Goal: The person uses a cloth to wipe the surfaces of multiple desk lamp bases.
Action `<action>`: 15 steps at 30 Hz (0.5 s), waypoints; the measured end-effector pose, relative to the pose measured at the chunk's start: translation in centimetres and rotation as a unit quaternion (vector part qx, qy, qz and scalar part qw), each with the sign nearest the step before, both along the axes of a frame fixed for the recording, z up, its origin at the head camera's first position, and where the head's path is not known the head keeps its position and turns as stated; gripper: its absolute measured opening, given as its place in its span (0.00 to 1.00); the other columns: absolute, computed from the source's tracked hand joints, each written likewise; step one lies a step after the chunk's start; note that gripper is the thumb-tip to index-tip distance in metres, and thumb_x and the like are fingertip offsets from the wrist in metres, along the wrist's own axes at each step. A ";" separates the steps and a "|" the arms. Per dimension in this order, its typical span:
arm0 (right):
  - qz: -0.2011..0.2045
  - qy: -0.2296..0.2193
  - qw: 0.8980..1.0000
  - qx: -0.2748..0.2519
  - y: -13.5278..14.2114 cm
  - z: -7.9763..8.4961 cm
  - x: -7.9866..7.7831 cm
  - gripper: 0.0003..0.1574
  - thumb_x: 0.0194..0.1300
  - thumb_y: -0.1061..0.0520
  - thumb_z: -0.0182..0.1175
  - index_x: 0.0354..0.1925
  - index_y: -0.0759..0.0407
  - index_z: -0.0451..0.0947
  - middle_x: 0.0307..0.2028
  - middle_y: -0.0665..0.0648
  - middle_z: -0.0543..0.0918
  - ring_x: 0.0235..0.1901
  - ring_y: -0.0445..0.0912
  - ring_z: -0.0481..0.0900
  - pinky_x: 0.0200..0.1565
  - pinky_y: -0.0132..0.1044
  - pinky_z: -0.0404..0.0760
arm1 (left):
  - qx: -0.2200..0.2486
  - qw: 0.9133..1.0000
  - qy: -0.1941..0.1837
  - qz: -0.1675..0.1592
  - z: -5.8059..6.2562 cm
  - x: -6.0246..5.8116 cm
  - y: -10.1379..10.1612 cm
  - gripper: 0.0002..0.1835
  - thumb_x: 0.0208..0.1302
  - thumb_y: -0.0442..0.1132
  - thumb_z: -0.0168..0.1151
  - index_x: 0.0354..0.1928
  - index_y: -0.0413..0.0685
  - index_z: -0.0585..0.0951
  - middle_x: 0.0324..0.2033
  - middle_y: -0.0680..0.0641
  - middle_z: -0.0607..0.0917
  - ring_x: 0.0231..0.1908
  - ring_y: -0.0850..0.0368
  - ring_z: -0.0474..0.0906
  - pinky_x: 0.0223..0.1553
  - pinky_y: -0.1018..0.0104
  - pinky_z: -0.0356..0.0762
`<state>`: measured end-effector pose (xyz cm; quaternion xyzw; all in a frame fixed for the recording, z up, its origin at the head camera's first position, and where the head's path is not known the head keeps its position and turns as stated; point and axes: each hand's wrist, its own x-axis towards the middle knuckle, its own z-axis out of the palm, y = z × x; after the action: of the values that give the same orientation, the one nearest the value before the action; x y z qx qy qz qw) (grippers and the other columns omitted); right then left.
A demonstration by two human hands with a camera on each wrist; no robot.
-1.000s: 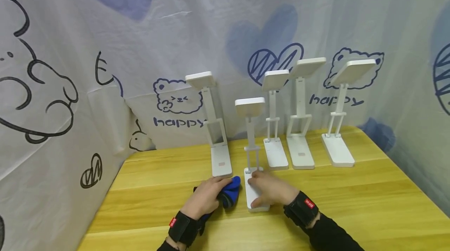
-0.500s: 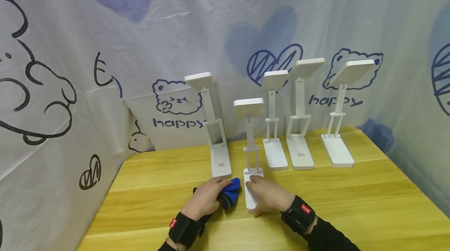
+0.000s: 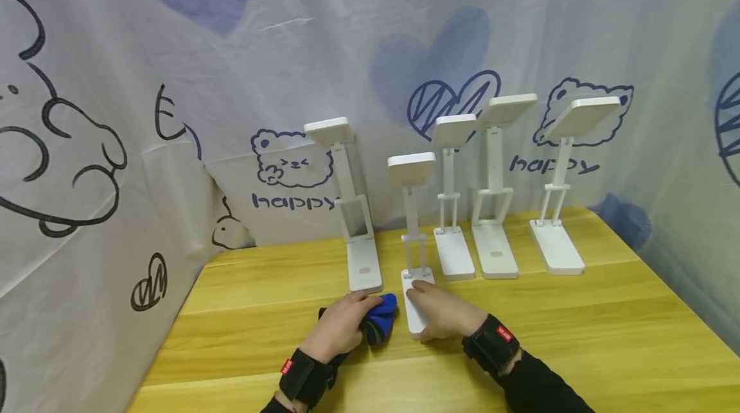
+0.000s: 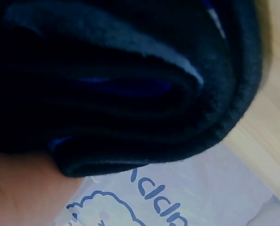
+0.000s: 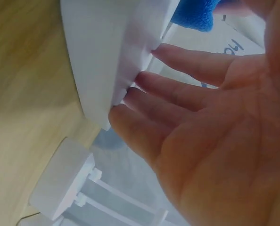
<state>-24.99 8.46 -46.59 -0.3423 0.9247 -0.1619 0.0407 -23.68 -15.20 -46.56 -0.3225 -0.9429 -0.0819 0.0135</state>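
Note:
My left hand [image 3: 341, 326] grips a folded blue cloth [image 3: 381, 318] with dark trim on the wooden tabletop; its thick, dark folds [image 4: 144, 113] fill the left wrist view. To the right of the cloth stands a white desk lamp, its head [image 3: 411, 170] raised on a hinged arm. My right hand [image 3: 445, 311] rests on that lamp's base [image 3: 412, 310], reaching over from the right. In the right wrist view, nearly straight fingers [image 5: 187, 94] touch the white base with their tips. The thumb lies near the base's front end.
Several more white desk lamps stand along the back: one [image 3: 364, 265] at the left, and others [image 3: 453, 255] to the right. A printed curtain [image 3: 231, 98] hangs behind the wooden table [image 3: 260, 297].
The front lamp has shifted slightly away from me, its head now higher in the head view, with my right hand still at its base. My left hand and the cloth have hardly moved.

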 end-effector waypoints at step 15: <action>-0.037 -0.037 0.998 -0.025 -0.3 0.0 -2.5 0.50 0.43 0.56 0.75 0.62 0.69 0.66 0.65 0.71 0.63 0.62 0.60 0.62 0.62 0.52 0.65 | -0.013 1.000 0.005 0.001 -0.1 0.0 0.2 0.36 0.47 0.23 0.60 0.62 0.53 0.74 0.51 0.44 0.79 0.49 0.49 0.76 0.48 0.52 0.78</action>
<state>-27.47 8.17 -46.60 -0.3029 0.9302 -0.1985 0.0606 -23.65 -15.04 -46.70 -0.3225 -0.9440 -0.0678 0.0140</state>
